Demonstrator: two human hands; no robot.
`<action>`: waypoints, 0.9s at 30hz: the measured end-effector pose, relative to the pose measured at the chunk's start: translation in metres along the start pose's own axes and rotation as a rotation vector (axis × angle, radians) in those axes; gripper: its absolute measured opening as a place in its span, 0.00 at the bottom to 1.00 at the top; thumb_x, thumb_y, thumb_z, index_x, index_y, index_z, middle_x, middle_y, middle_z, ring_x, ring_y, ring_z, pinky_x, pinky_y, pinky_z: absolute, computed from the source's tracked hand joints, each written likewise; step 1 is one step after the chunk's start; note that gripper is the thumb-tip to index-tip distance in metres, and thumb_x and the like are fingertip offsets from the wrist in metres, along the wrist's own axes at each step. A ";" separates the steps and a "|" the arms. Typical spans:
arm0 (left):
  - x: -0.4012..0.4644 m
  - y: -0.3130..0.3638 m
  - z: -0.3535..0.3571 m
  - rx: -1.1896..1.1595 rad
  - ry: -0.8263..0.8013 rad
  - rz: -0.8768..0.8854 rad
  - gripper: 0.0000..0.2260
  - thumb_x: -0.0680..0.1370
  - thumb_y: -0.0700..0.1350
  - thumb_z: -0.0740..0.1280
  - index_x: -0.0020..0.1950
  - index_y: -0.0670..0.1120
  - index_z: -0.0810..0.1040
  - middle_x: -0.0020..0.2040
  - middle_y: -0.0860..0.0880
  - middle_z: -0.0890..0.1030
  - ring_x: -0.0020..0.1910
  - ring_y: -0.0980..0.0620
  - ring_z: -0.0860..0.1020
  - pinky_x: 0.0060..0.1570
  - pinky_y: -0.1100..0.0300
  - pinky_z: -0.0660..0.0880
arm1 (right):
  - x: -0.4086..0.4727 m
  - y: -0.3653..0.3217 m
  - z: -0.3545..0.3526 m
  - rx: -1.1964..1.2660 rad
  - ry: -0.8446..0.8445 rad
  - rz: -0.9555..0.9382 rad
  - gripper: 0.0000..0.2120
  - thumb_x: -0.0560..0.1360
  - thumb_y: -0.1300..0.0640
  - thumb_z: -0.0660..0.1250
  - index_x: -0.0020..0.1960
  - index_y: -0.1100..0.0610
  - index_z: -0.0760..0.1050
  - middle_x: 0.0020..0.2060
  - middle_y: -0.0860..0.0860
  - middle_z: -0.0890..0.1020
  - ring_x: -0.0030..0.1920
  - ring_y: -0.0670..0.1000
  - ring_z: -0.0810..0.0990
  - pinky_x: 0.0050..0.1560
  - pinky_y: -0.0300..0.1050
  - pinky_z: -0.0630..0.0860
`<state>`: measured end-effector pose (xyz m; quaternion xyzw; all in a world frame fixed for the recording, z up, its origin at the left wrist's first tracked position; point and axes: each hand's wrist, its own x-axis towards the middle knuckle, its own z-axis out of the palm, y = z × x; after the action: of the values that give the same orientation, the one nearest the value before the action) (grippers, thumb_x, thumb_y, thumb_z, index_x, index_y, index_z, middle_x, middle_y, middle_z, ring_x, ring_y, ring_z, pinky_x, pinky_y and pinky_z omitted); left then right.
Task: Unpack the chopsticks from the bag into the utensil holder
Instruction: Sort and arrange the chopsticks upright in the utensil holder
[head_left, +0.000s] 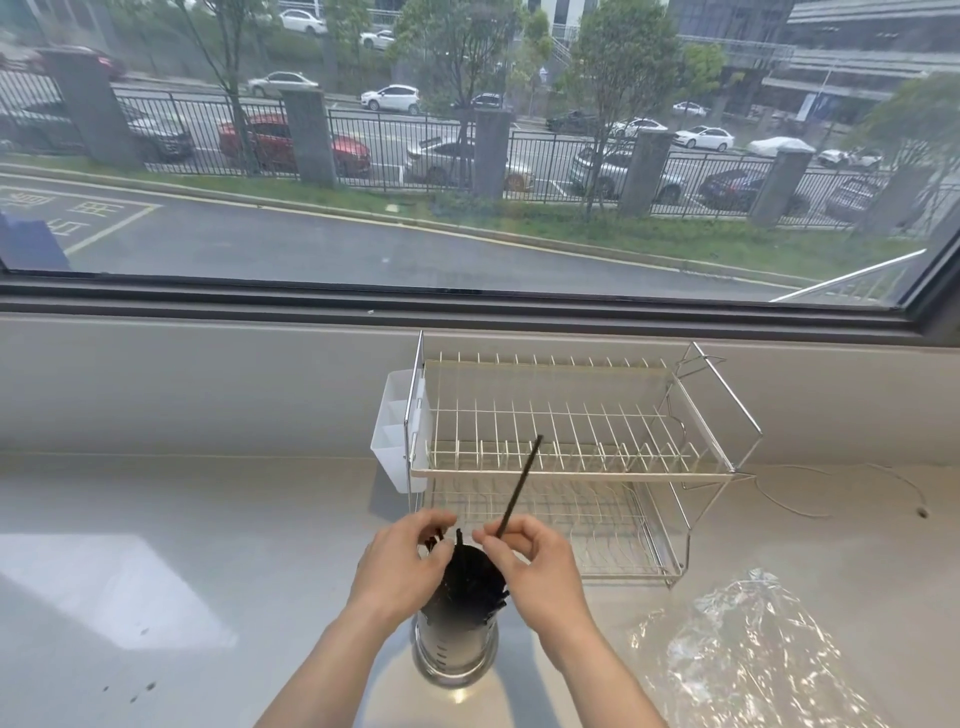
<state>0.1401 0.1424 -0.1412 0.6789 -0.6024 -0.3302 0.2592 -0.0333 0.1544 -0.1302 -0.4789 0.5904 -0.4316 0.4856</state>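
Head view: at the table's near edge, the right hand (530, 558) pinches one black chopstick (519, 486) — tilted up — above the metal utensil holder (454, 647). The left hand (402, 564) curls around more chopsticks (434, 540) at its mouth — the crumpled clear bag (748, 654) lies right.

I count two hands, a left hand (402, 564) and a right hand (535, 564), at lower centre. One metal utensil holder (456, 649), one loose chopstick (519, 486), one dish rack (571, 457), one clear bag (743, 654) lower right. Chopsticks inside the holder: too bunched to number.
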 end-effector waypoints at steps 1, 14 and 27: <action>0.000 -0.001 0.000 0.014 -0.005 -0.002 0.14 0.78 0.48 0.68 0.63 0.59 0.80 0.57 0.62 0.83 0.58 0.62 0.79 0.61 0.61 0.74 | 0.001 0.000 0.000 0.023 0.001 -0.002 0.02 0.74 0.58 0.76 0.46 0.52 0.84 0.43 0.46 0.89 0.49 0.41 0.86 0.51 0.38 0.79; 0.001 -0.001 0.002 0.045 0.088 0.007 0.08 0.77 0.46 0.72 0.49 0.59 0.77 0.44 0.60 0.84 0.47 0.60 0.82 0.53 0.53 0.79 | 0.011 0.010 0.002 -0.297 0.005 -0.030 0.10 0.72 0.51 0.76 0.53 0.43 0.82 0.50 0.38 0.84 0.55 0.36 0.79 0.56 0.33 0.73; 0.004 0.011 -0.013 -0.128 0.228 0.037 0.06 0.74 0.49 0.75 0.42 0.58 0.79 0.42 0.70 0.82 0.45 0.69 0.80 0.44 0.61 0.75 | 0.004 0.011 -0.008 -0.550 -0.118 -0.062 0.29 0.75 0.34 0.65 0.72 0.46 0.72 0.66 0.43 0.77 0.66 0.45 0.75 0.70 0.47 0.71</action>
<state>0.1425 0.1364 -0.1250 0.6828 -0.5591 -0.2840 0.3749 -0.0427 0.1524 -0.1406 -0.6348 0.6412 -0.2410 0.3576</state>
